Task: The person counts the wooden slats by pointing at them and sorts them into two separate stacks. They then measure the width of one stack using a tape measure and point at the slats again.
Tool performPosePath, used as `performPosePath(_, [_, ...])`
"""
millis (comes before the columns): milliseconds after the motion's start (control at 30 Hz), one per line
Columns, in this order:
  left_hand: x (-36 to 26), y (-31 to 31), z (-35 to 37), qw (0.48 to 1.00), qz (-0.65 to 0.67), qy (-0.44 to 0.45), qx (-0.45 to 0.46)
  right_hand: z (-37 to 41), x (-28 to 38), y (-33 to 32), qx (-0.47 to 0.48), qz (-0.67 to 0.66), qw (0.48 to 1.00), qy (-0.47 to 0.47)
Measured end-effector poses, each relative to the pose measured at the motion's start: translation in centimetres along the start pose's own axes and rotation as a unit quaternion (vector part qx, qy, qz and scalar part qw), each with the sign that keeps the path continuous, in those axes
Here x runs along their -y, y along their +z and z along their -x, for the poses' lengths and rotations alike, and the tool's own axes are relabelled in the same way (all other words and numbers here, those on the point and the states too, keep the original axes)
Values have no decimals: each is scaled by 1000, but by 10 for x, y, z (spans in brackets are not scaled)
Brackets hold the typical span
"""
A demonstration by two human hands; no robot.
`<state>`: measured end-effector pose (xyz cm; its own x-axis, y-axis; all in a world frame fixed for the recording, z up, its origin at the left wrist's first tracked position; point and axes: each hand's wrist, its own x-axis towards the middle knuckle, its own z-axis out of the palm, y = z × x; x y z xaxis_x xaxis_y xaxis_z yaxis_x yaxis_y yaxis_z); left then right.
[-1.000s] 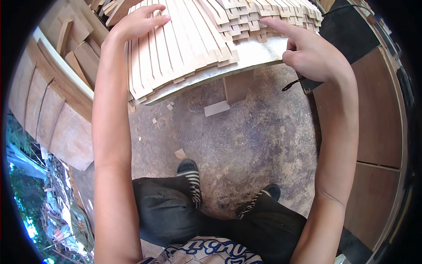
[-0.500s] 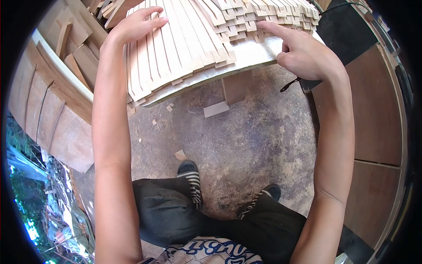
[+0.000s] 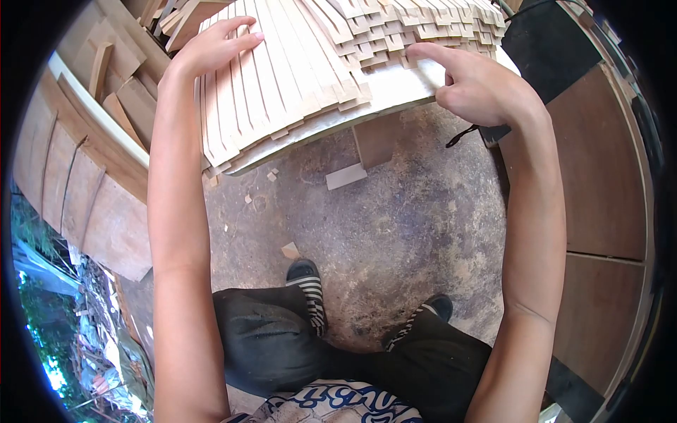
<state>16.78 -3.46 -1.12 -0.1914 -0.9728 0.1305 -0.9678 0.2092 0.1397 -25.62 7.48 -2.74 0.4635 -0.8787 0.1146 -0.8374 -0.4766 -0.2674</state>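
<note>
Pale wooden strips lie side by side along the left of a white-topped table. To their right is a stacked pile of notched wooden strips, their slotted ends facing me. My left hand rests over the flat row near its left side, fingers and thumb apart, gripping nothing. My right hand is at the near edge of the notched pile. Its index finger stretches to the strip ends, seemingly touching them, while the other fingers curl under, partly hidden. I see nothing held in it.
Wooden boards and offcuts lean at the left. Brown panels stand on the right beside a black surface. Small wood scraps and a pale block lie on the concrete floor around my feet.
My right hand has shifted slightly left, its index fingertip now lower along the strip ends. The left hand keeps its place on the flat row. The view has shifted a little.
</note>
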Motion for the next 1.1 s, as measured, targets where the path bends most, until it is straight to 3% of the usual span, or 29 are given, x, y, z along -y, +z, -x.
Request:
performPosePath(900, [-28, -14, 10, 999, 20, -11, 34, 11, 16, -10, 63, -33, 996, 57])
performPosePath(967, [-26, -12, 9, 999, 28, -15, 38, 11, 26, -18, 109, -40, 991, 61])
performPosePath(1100, [-22, -10, 7, 999, 32, -15, 29, 6, 24, -1, 87, -44, 993, 63])
